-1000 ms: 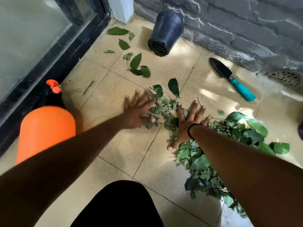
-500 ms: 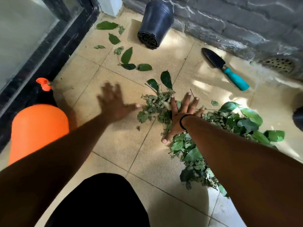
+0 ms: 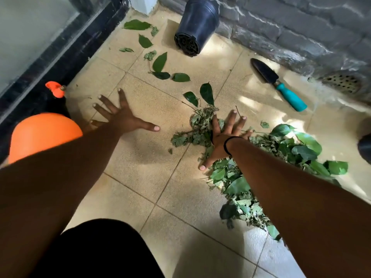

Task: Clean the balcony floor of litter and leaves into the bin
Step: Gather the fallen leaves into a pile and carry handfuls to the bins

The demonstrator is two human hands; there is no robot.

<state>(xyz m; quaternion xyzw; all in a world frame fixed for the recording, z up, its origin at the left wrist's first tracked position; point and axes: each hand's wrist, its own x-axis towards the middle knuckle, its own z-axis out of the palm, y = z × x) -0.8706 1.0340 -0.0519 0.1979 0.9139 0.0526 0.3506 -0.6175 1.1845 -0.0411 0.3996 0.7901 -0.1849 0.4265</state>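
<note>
Change: left hand (image 3: 122, 115) has swung left, away from the leaf pile (image 3: 239, 173).
Hands: both flat, fingers spread; right hand (image 3: 224, 137) presses the pile.
Floor: beige tiles (image 3: 140, 157), scattered leaves (image 3: 159, 62).
Wall: grey stone (image 3: 291, 23).

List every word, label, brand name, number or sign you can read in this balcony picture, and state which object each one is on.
None: no readable text anywhere in the picture.
Orange sprayer: no label shows.
Black plant pot: plain.
Trowel with teal handle: no brand mark shows.
Left hand, right hand, leaf pile: nothing written.
</note>
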